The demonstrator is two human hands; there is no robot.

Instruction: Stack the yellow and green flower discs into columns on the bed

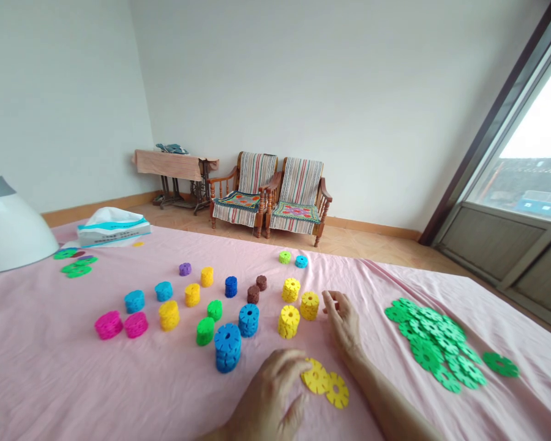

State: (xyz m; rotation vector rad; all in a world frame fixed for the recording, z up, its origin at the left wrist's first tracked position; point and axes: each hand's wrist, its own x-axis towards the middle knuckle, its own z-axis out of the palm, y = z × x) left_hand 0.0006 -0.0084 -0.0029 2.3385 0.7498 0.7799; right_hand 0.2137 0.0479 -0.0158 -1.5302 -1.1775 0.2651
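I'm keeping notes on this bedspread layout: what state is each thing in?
Left hand: fingers resting on yellow discs
Yellow discs: loose, lying flat
Right hand: fingers curled, empty
Yellow stack: upright, beside right hand
Blue stack: upright, assembled
Green discs: loose, overlapping heap

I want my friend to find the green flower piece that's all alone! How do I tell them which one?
Find the big pink sheet and look to the right of the person's right hand. There you'll see a heap of flat green discs. Just past its right edge, one green disc lies flat by itself, not touching the heap.
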